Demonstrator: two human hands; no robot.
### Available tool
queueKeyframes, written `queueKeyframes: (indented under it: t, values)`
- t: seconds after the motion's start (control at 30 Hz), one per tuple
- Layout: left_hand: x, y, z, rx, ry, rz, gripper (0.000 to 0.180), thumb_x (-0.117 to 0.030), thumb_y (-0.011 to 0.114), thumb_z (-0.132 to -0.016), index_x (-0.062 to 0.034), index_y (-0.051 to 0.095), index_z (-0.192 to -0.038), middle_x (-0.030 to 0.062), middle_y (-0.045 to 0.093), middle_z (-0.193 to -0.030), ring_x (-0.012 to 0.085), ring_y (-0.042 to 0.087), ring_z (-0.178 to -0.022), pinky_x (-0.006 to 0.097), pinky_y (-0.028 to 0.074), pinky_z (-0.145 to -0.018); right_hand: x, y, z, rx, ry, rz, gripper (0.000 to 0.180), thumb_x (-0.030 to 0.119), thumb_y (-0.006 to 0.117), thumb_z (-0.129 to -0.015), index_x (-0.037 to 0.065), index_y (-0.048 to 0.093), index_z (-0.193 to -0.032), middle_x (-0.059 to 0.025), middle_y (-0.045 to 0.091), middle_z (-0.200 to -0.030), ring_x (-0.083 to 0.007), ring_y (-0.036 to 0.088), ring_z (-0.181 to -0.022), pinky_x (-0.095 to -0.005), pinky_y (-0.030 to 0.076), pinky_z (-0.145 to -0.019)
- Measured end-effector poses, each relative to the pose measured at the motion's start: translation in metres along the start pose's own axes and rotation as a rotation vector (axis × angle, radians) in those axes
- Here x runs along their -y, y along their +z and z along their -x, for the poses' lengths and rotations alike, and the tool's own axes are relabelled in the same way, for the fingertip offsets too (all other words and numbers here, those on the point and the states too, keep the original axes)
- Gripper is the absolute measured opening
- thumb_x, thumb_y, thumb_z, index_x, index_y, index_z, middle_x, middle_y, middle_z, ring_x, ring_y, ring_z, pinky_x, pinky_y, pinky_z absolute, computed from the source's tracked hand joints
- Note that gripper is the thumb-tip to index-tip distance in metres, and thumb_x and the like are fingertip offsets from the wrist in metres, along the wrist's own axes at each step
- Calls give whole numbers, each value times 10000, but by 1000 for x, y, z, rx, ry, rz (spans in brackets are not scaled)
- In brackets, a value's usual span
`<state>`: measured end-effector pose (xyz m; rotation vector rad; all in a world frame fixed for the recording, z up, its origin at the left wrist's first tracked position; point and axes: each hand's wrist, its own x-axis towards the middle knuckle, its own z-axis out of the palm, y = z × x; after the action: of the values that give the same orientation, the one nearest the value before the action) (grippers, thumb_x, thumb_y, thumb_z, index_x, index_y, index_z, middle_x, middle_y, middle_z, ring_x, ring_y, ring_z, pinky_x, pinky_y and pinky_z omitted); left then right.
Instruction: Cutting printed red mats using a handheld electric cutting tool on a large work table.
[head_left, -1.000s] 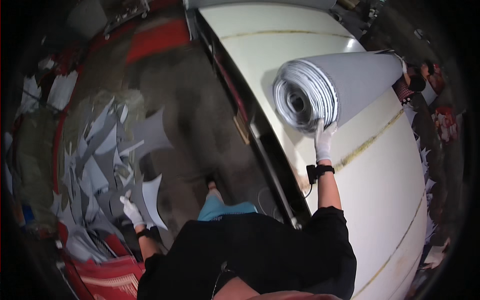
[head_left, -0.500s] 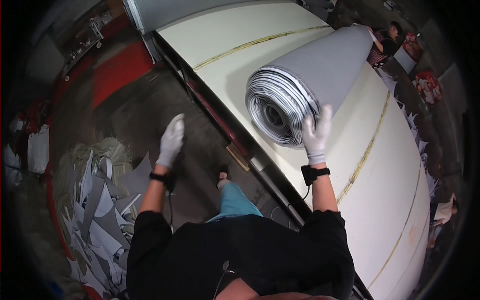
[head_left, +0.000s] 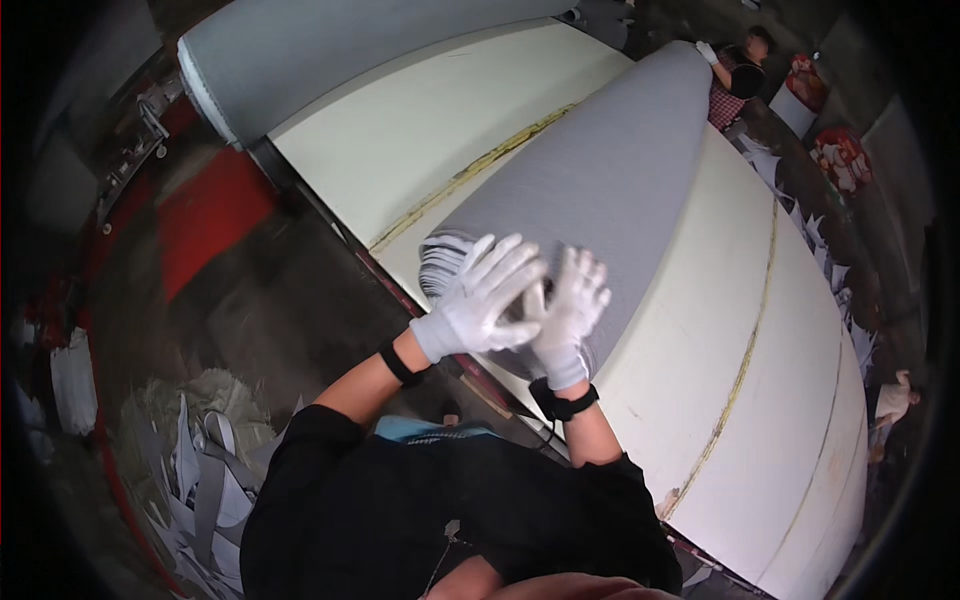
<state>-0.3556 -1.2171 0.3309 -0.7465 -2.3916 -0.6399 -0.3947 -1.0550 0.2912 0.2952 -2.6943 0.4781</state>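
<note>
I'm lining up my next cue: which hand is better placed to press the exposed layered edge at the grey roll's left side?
Probably the left hand: it appears close beside the exposed layers of the grey roll, while the right hand sits farther right.

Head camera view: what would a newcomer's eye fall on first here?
Probably the big grey roll lying across the pale table at centre, with the white-gloved left hand and right hand at its near end. Next, the pile of grey and white scraps at lower left, then the red floor patch at upper left.
</note>
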Motion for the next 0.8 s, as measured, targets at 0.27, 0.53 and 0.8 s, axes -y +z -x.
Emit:
queueKeyframes:
  t: [0.27, 0.53, 0.8]
  values:
    - [185, 5, 34, -109, -297, 120, 745, -554, 629, -805, 5, 524, -1287, 215, 495, -1350, 378, 435, -1287, 461, 307, -1096, 5, 17, -51, -285, 68, -778, 617, 271, 456, -979, -80, 251, -1444, -264, 309, -1486, -364, 284, -1397, -399, 235, -1146]
    - [249, 29, 95, -261, -691, 797, 632, -463, 535, -948, -18, 435, -1386, 136, 530, -1335, 204, 478, -1250, 329, 356, -1053, -10, 52, -2, -144, 606, -835, 562, 304, 340, -1035, -105, 293, -1416, -258, 321, -1478, -324, 290, -1397, -372, 204, -1165]
    - [322, 39, 129, -251, -1140, 934, 616, -472, 318, -1006, -4, 413, -1395, 162, 565, -1300, 232, 585, -1121, 350, 418, -1001, 80, 35, -40, -113, 198, -198, 608, 300, 391, -961, -143, 329, -1374, -306, 334, -1447, -450, 261, -1375, -485, 176, -1152]
